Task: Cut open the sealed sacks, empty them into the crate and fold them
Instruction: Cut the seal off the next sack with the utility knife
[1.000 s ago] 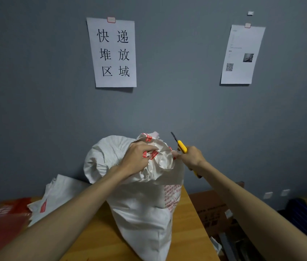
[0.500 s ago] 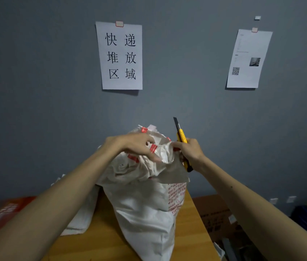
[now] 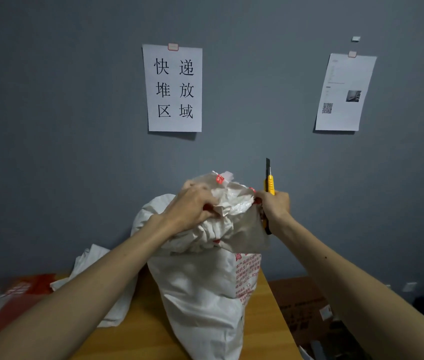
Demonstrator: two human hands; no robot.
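Evidently early: my left grip bunches the sack neck, right grip clenches the knife; emptying and folding remain.

Left hand on bunched neck of white sack, right hand round upright yellow knife.
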